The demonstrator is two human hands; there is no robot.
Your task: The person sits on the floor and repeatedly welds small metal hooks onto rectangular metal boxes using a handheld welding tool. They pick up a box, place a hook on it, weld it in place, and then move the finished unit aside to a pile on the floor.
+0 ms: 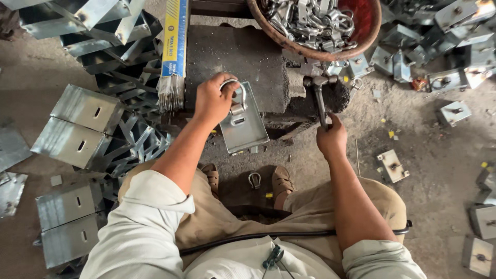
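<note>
Seated low at the bottom of the frame, knees apart over sandalled feet, a person in a pale shirt works at a dark block (248, 57) in the upper centre. One loose metal loop (254, 180) lies between the two sandals. The left hand (213, 99) is curled around the shackle of a single flat metal plate (243, 121) that leans on the block's near edge, fingers pinching the loop at its top. The right hand (331, 138) is closed in a fist on the handle of one hammer (319, 95), its head resting on the block's right corner. A bundle of thin rods (171, 57), too many to count, stands at the block's left side. At the top edge one round red basin (361, 31) of shackles is cut off by the frame. Folded metal boxes (82, 124) pile up at left, at least eight showing, others buried; smaller plates (392, 165) scatter right, some cropped.
</note>
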